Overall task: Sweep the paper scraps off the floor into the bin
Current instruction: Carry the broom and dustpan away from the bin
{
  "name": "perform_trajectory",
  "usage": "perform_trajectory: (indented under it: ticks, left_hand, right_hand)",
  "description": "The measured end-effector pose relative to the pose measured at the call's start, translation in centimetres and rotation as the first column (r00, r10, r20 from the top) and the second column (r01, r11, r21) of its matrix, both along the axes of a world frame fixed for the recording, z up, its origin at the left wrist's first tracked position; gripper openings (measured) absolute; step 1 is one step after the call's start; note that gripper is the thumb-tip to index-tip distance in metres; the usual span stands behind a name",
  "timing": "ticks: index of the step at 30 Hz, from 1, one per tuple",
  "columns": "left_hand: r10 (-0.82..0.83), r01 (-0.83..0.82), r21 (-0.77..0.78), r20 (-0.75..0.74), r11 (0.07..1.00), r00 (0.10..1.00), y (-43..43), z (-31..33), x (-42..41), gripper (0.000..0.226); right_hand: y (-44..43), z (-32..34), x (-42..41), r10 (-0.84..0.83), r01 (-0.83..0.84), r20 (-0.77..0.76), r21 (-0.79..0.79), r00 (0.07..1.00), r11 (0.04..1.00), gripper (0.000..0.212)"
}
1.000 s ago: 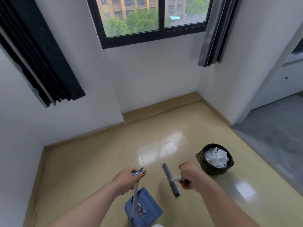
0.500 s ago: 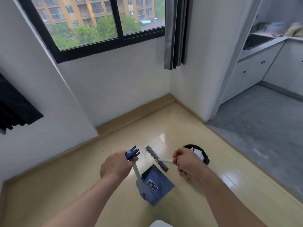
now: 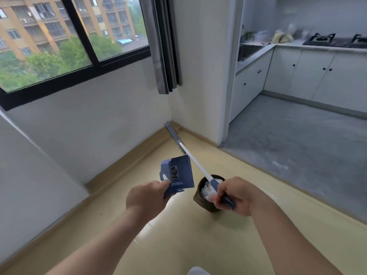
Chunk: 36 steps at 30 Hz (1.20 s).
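My left hand [image 3: 148, 197] grips the handle of a blue dustpan [image 3: 177, 173], which is lifted off the floor and swung forward. My right hand [image 3: 236, 196] grips the blue end of a broom's white pole [image 3: 195, 161]. The broom head [image 3: 173, 134] points into the room's far corner, raised near the skirting. A dark round bin [image 3: 200, 199] holding white paper scraps [image 3: 206, 190] stands on the yellow floor just below and between my hands, partly hidden by my right hand. I see no scraps on the floor.
White walls with a tan skirting board [image 3: 129, 158] meet in a corner ahead. A window [image 3: 65, 38] and grey curtain [image 3: 163, 44] are above. To the right a doorway opens onto a grey kitchen floor [image 3: 294, 139] with white cabinets [image 3: 313, 76].
My view turned right toward the kitchen. The dustpan rose from the floor and swung forward. The broom extended outward so its head reaches toward the corner.
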<state>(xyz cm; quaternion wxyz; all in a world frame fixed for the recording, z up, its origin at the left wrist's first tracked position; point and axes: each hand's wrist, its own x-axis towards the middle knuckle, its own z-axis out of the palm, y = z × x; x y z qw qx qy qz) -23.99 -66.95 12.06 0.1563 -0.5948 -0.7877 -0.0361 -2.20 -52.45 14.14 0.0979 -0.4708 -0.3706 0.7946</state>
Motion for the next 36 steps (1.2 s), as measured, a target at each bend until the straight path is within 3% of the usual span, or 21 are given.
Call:
perform_trajectory:
  ticks: [1, 7, 17, 20, 24, 28, 33, 36]
  left_hand:
    - [-0.049, 0.048, -0.032, -0.017, 0.998, 0.999, 0.2, 0.0, -0.4, 0.036]
    - [-0.343, 0.313, -0.254, -0.081, 0.915, 0.936, 1.5, -0.9, -0.4, 0.032]
    - [-0.689, 0.498, -0.570, -0.174, 0.653, 0.704, 2.0, -4.9, 3.4, 0.027]
    - [-0.727, 0.515, -0.592, -0.186, 0.620, 0.661, 2.1, -5.8, 3.7, 0.027]
    - [-0.723, 0.534, -0.564, -0.174, 0.630, 0.669, 3.1, -5.4, 3.9, 0.027]
    - [-0.686, 0.545, -0.508, -0.134, 0.667, 0.715, 3.3, -4.8, 4.2, 0.030]
    - [-0.638, 0.536, -0.435, -0.125, 0.724, 0.760, 4.4, -3.9, 4.3, 0.035]
    - [-0.539, 0.471, -0.365, -0.106, 0.803, 0.836, 6.3, -1.5, 3.9, 0.018]
  right_hand:
    - [-0.1, 0.3, 0.1, -0.022, 0.023, 0.038, -0.043, 0.999, 0.999, 0.027]
    - [-2.5, -0.8, -0.3, -0.167, 0.128, 0.240, 0.170, 0.956, 0.977, 0.024]
    - [-6.3, -1.6, 2.7, -0.353, 0.349, 0.031, 0.087, 0.935, 0.933, 0.032]
    - [-7.4, -2.5, 2.8, -0.446, 0.444, -0.039, -0.041, 0.894, 0.895, 0.031]
    - [-8.0, -3.1, 2.9, -0.528, 0.484, -0.123, -0.271, 0.840, 0.832, 0.019]
    - [-7.9, -2.7, 3.8, -0.579, 0.516, -0.173, -0.306, 0.796, 0.800, 0.015]
    - [-8.7, -3.5, 3.9, -0.558, 0.549, -0.044, -0.134, 0.828, 0.825, 0.019]
    - [-8.7, -3.4, 3.9, -0.552, 0.554, 0.062, -0.021, 0.832, 0.833, 0.018]
